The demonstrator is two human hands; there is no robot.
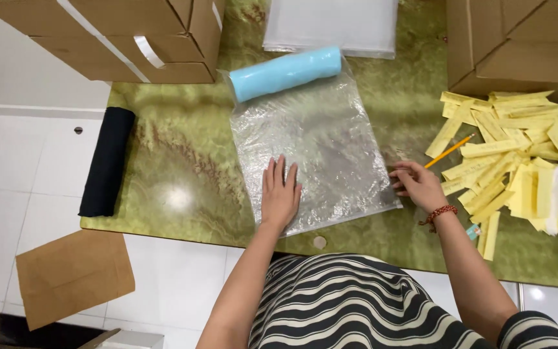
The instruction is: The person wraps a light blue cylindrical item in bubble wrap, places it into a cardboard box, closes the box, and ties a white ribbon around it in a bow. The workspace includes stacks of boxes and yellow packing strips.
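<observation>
While left hand presses plastic bag flat, right hand pinches its edge.

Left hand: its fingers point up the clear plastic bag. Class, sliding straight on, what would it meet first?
Probably the light blue roll in the bag's far end; the left hand lies flat, only crinkled plastic ahead.

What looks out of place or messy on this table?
The yellow slips lie in a loose, crisscrossed heap at the right, a pencil slanting among them. The black roll overhangs the table's left edge.
</observation>
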